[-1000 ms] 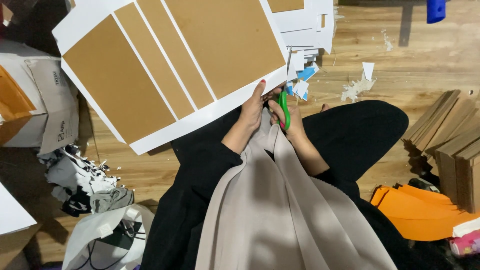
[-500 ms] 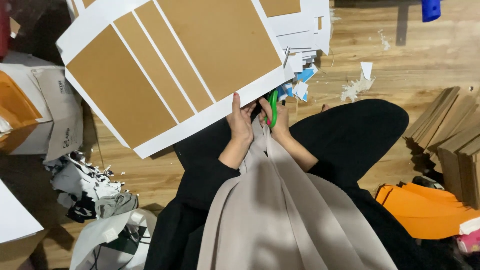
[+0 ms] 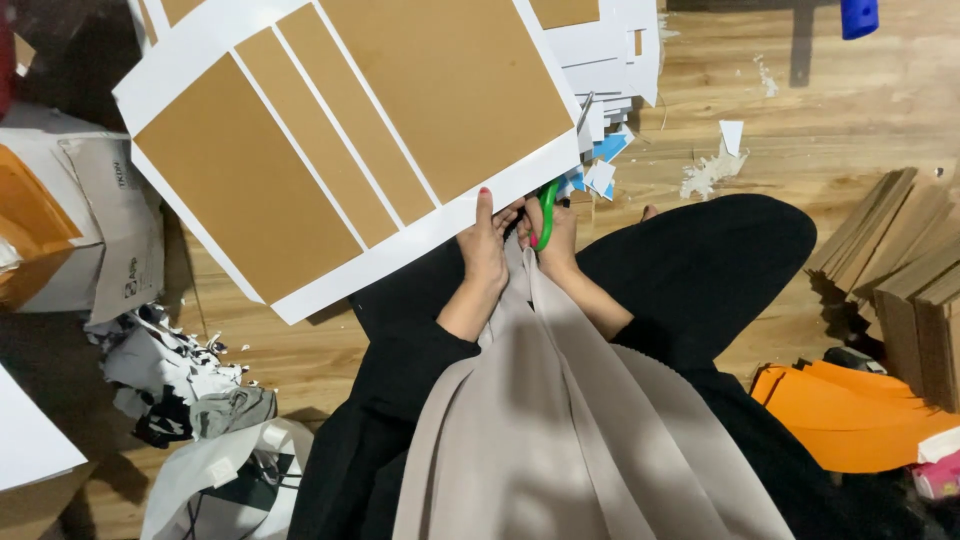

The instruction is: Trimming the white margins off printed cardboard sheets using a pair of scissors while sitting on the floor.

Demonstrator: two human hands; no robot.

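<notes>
1. My left hand point(image 3: 485, 250) pinches the lower edge of the large white sheet printed with brown rectangles point(image 3: 350, 140).
2. My right hand point(image 3: 552, 232) grips green-handled scissors point(image 3: 546, 212) at that edge.
3. A white cardboard box point(image 3: 100, 210) at left holds orange paper point(image 3: 30, 215).

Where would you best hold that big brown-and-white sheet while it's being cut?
Probably its white bottom border, from the near side. The sheet is wide and floppy; the left hand already pinches that edge beside the green scissors in the right hand.

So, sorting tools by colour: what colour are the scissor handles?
Green, in the head view: scissors in the right hand.
</notes>
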